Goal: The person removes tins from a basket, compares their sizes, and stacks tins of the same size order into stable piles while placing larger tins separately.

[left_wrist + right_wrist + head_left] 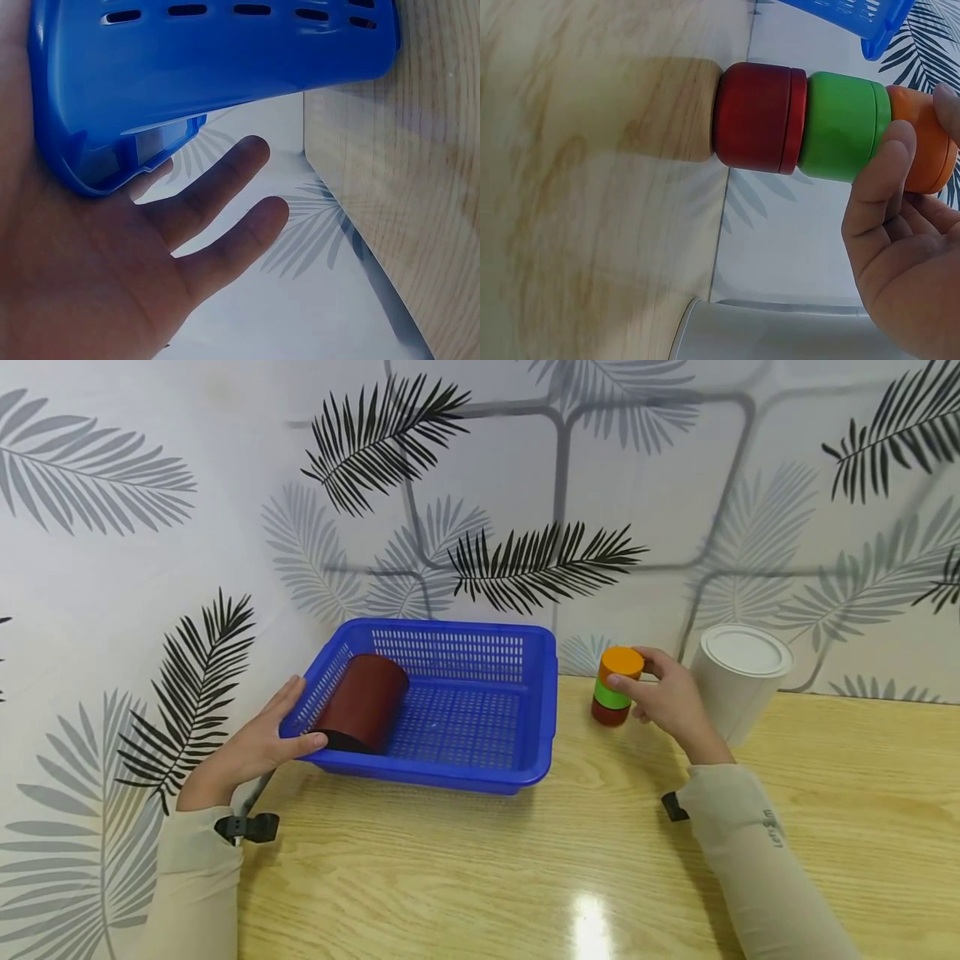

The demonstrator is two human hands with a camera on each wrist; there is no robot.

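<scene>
Three small round lidded jars stand stacked on the table: a dark red jar at the bottom, a green jar in the middle, an orange jar on top. My right hand pinches the orange jar between thumb and fingers. At the left front corner of a blue plastic basket, my left hand rests against the rim, fingers straight and apart, thumb along the front edge. A large dark red cylinder lies on its side inside the basket, at its left end.
A tall white canister with a lid stands just right of my right hand. The light wood table meets a leaf-patterned cloth wall right behind the basket and jars; the cloth also runs along the left side.
</scene>
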